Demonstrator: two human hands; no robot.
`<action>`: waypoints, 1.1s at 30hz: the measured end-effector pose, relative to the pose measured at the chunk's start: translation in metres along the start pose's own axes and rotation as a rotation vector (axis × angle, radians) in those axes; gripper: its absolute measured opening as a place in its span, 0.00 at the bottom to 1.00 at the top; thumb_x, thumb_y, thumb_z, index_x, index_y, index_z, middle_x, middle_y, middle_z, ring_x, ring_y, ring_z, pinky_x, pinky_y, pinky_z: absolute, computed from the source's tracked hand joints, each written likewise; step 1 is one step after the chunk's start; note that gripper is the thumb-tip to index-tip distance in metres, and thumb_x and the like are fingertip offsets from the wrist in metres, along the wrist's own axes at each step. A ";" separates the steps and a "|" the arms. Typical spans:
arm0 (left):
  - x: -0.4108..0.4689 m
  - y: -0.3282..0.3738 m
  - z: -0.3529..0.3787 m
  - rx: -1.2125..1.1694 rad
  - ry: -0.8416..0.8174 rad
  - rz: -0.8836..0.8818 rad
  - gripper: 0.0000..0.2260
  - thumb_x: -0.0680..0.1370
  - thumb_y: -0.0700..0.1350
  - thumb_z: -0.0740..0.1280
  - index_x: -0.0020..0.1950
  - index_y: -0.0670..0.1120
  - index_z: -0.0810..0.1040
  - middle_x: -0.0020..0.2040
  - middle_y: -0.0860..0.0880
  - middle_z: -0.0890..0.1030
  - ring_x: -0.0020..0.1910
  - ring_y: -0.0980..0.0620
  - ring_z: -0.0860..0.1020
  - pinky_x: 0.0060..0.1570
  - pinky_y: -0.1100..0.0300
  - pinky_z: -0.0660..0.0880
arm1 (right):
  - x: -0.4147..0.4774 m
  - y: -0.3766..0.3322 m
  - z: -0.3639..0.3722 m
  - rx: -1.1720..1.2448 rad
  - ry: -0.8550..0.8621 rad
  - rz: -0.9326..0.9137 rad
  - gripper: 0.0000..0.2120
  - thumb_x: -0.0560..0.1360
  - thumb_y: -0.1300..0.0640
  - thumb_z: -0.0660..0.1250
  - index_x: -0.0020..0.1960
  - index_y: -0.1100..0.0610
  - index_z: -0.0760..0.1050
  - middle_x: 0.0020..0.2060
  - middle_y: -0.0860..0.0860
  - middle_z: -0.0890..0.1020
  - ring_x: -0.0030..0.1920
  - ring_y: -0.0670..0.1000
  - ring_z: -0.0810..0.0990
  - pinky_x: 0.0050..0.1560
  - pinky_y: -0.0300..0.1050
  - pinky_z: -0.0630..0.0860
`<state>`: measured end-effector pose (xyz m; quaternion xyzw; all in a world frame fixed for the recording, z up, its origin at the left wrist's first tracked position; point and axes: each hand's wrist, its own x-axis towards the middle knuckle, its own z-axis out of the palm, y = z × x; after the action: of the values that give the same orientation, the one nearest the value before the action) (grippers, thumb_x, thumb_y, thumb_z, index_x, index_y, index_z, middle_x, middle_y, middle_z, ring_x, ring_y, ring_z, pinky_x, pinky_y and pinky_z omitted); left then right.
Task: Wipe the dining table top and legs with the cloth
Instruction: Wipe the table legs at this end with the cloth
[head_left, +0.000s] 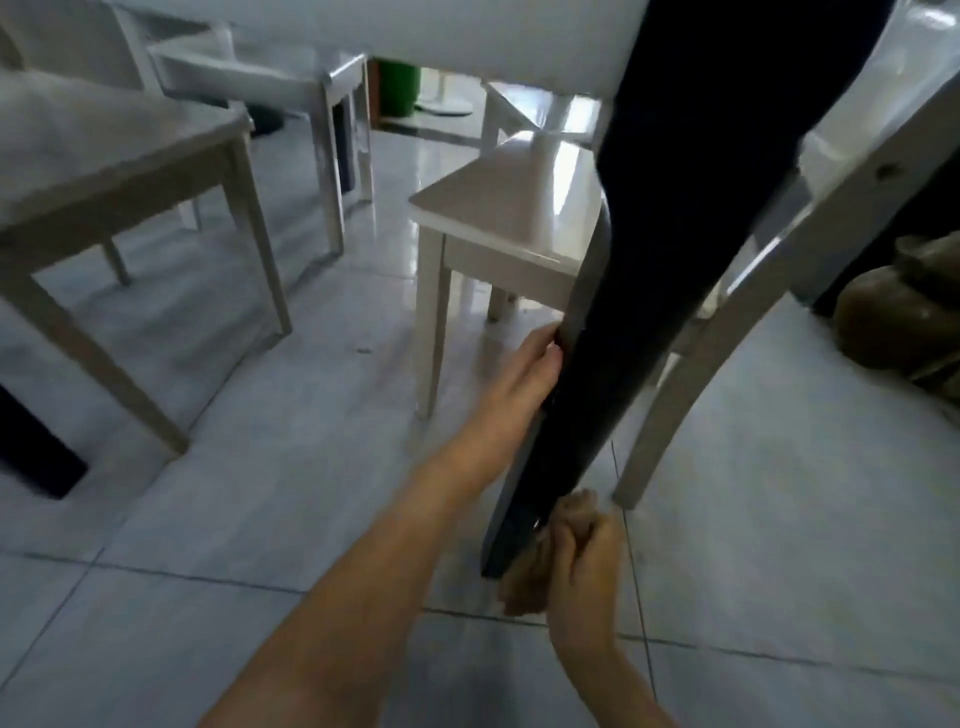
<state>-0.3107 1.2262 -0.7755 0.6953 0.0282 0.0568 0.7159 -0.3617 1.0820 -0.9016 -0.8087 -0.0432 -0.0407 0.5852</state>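
Pale wooden chairs (104, 171) stand on a glossy grey tiled floor (260, 467), one at the left and another (509, 218) in the middle. Farther back stands a green bin (397, 85). At the right edge lies a brownish bundle (904, 317), perhaps a bag, too blurred to tell.

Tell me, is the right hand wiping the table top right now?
No, the right hand presses a brown cloth low on the dark table leg.

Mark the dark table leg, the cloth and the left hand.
dark table leg (597, 374), head view, middle of its front face
cloth (530, 577), head view, bunched part beside the leg's foot
left hand (524, 374), head view, back of the hand
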 end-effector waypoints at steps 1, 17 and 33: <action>-0.020 0.011 0.000 0.069 0.006 -0.003 0.13 0.80 0.59 0.55 0.63 0.63 0.71 0.56 0.68 0.77 0.60 0.65 0.75 0.59 0.64 0.73 | -0.006 -0.012 -0.009 -0.016 0.000 0.024 0.08 0.79 0.68 0.58 0.48 0.56 0.66 0.46 0.54 0.74 0.43 0.45 0.76 0.45 0.43 0.75; -0.271 0.345 0.033 0.500 0.235 -0.388 0.17 0.72 0.61 0.57 0.55 0.56 0.77 0.51 0.57 0.80 0.51 0.62 0.78 0.56 0.57 0.75 | -0.083 -0.408 -0.286 -0.096 -0.160 0.058 0.06 0.79 0.52 0.63 0.46 0.42 0.71 0.45 0.54 0.75 0.46 0.47 0.78 0.48 0.37 0.74; -0.401 0.522 0.057 0.616 0.284 -0.608 0.15 0.77 0.50 0.61 0.59 0.44 0.78 0.53 0.49 0.80 0.51 0.53 0.79 0.52 0.58 0.75 | -0.113 -0.551 -0.432 -0.106 -0.132 0.202 0.08 0.78 0.52 0.64 0.50 0.57 0.72 0.44 0.55 0.80 0.43 0.49 0.79 0.42 0.41 0.74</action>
<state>-0.7239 1.1353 -0.2681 0.8213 0.3446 -0.0720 0.4489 -0.5456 0.8408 -0.2603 -0.8397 0.0021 0.0696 0.5385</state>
